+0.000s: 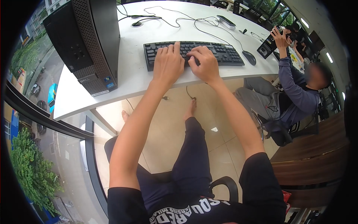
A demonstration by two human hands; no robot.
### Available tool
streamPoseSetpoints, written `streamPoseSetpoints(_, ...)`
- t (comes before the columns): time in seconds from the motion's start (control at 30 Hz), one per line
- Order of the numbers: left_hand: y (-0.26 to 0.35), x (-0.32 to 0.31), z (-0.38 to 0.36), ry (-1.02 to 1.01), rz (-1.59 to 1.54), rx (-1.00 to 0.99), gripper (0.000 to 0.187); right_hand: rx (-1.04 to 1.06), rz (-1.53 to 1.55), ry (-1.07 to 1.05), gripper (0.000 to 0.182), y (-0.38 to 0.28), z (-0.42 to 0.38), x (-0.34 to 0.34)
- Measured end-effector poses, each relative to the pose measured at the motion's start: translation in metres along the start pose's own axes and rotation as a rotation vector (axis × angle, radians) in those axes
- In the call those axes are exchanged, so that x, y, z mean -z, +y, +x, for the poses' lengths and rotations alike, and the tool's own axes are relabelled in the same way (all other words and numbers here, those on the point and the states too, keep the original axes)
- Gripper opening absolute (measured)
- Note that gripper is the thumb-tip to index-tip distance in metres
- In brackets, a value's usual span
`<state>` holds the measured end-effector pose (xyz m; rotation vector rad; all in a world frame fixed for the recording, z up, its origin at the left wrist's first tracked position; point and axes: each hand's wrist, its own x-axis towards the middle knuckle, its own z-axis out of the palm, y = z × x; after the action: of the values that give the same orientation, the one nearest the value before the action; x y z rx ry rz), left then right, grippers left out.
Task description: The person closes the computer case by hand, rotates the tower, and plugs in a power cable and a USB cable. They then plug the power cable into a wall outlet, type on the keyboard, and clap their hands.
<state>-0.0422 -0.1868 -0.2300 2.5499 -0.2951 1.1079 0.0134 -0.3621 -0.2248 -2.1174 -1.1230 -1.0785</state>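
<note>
A black keyboard point(227, 56) lies near the front edge of a white table point(149, 31). My left hand point(168, 61) rests over its left part, fingers stretched forward onto the keys. Over the middle keys is my right hand point(204, 63), its fingers bent and apart, with the thumb and index finger turned toward the left hand. Neither hand holds anything. Part of the keyboard is hidden under both hands. To the right of the keyboard sits a black mouse point(249, 58), its cable running back across the table.
A black Dell computer tower point(85, 48) stands upright at the table's left end, beside a window. Tangled cables point(179, 22) and a small black-and-white device point(226, 21) lie farther back. At right, a seated person point(298, 89) raises their hands near a black box-like unit point(266, 46).
</note>
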Motion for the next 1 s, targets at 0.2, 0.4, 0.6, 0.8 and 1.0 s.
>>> streamPoseSetpoints(0.2, -0.002, -0.001, 0.0, 0.032, 0.05, -0.021, 0.038, 0.096, 0.126, 0.009, 0.009, -0.007, -0.001, 0.01)
streamPoseSetpoints(0.4, -0.003, 0.005, -0.002, 0.1, -0.03, 0.043, 0.038, -0.134, -0.036, 0.002, 0.014, 0.0, 0.001, -0.001)
streamPoseSetpoints(0.6, -0.005, 0.008, -0.004, 0.114, -0.116, 0.113, 0.038, -0.249, -0.108, -0.034, 0.02, -0.002, 0.0, -0.002)
streamPoseSetpoints(0.8, -0.006, 0.007, -0.004, 0.121, -0.069, 0.089, 0.042, -0.281, -0.164, -0.021, 0.019, 0.004, -0.002, -0.005)
streamPoseSetpoints(1.0, -0.006, 0.009, -0.003, 0.214, -0.192, 0.171, 0.049, -0.326, -0.168, -0.026, 0.021, 0.006, -0.002, -0.006)
